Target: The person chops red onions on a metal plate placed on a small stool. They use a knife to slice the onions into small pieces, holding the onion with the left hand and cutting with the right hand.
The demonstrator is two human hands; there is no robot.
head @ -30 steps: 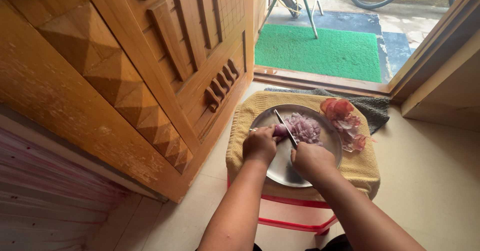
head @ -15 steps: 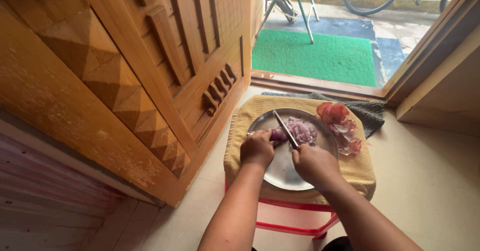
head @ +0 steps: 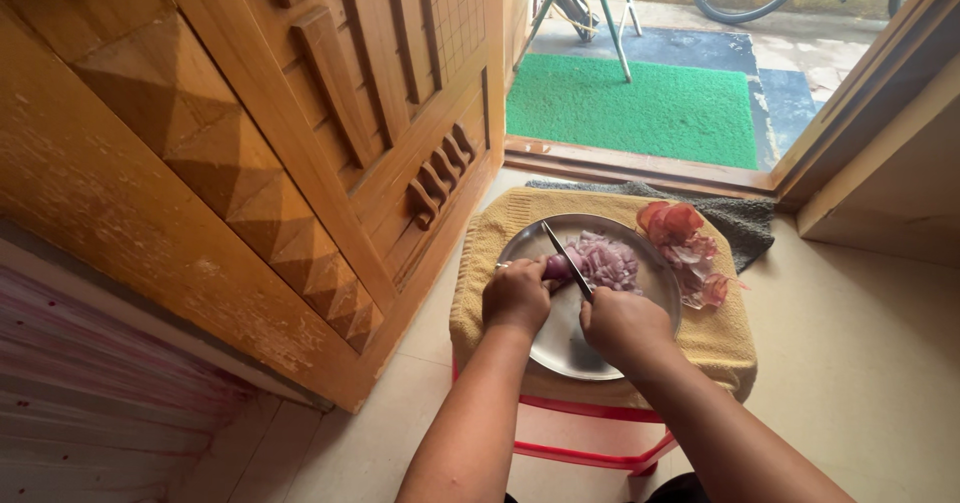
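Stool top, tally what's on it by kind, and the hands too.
Hands: 2, left hand, right hand
Knife: 1
Steel plate: 1
Yellow towel: 1
Chopped onion pile: 1
Onion peel heap: 1
Total: 7

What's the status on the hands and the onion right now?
Left hand pins onion piece on steel plate. Right hand grips knife, blade on the onion. Chopped pile beside blade; nothing blocking.

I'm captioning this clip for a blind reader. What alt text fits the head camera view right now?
Seen from above, a person's left hand steadies a piece of red onion on a round steel plate while the right hand slices it with a knife. Chopped onion is piled on the plate, peels beside it, by an open wooden door.
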